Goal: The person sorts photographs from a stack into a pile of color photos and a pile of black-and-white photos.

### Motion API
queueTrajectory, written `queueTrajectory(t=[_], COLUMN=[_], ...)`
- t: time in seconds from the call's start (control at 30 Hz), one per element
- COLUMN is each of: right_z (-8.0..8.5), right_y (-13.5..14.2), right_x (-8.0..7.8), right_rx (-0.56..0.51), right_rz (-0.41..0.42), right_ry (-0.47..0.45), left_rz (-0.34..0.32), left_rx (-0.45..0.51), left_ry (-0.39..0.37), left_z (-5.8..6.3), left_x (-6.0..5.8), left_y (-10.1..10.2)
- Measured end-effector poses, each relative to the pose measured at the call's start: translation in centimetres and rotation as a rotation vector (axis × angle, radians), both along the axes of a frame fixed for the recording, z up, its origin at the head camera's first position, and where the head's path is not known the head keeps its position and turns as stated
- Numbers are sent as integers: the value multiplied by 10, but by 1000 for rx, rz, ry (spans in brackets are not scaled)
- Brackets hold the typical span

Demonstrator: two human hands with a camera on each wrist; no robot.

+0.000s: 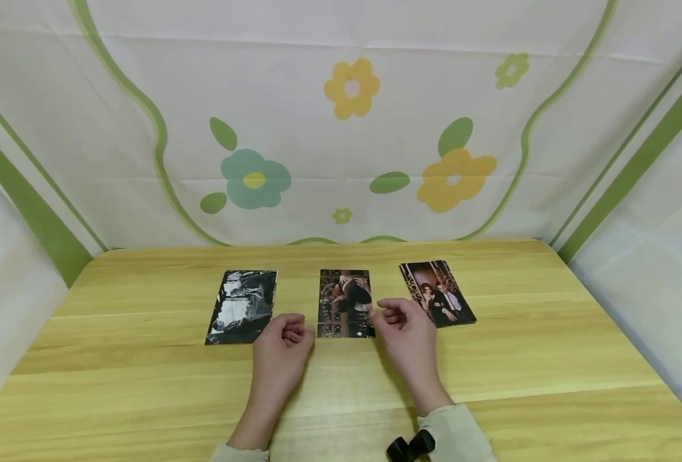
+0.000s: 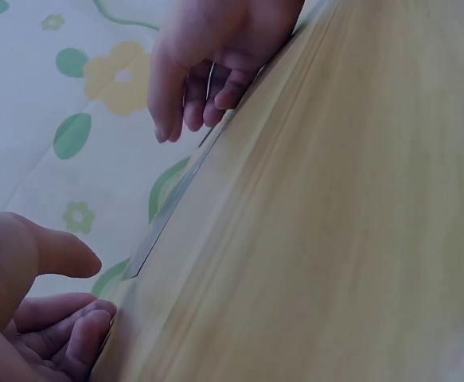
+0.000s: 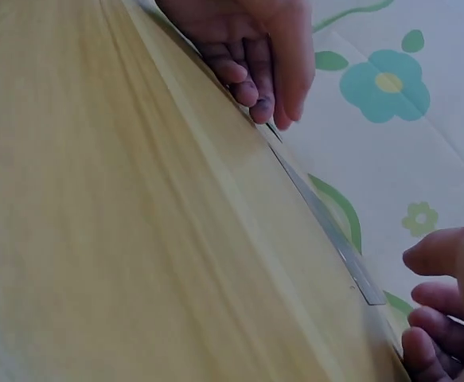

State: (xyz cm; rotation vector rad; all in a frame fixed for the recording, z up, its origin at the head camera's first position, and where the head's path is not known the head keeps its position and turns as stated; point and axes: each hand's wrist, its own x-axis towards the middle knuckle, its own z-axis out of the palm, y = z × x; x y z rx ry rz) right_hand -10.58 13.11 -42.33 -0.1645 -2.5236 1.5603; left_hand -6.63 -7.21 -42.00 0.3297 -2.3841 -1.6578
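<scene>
Three piles of picture cards lie in a row on the wooden table. A black-and-white photo card [image 1: 241, 305] is at the left, a dark colour photo card [image 1: 341, 301] in the middle, and a small stack topped by a photo of two people [image 1: 444, 296] at the right, slightly fanned and tilted. My left hand [image 1: 280, 350] rests between the left and middle cards, fingers loosely curled around nothing. Beside the middle card's right edge is my right hand [image 1: 408, 337], loosely curled, its thumb close to that edge. In both wrist views the middle card appears as a thin strip.
The light wooden table [image 1: 144, 385] ends at the back against a white cloth [image 1: 306, 38] printed with flowers and green lines. Similar cloth walls stand at both sides. A black device [image 1: 411, 445] sits by the right sleeve [image 1: 456, 436].
</scene>
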Motion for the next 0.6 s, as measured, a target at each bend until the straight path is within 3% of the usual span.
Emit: queueTrajectory(t=[0.27,0.4,0.6], right_z=[0,-1,-3], right_y=[-9,-11,-12], right_x=[5,6,6], right_rx=[208,290,345], right_rz=[31,45,69], right_ry=[-33,-59,-21], left_rz=[-57,-72,-76], left_rx=[-210,-246,-272], left_ry=[11,25,22], left_z=[-1,-1,-2], left_x=[0,2,3], left_y=[5,7,9])
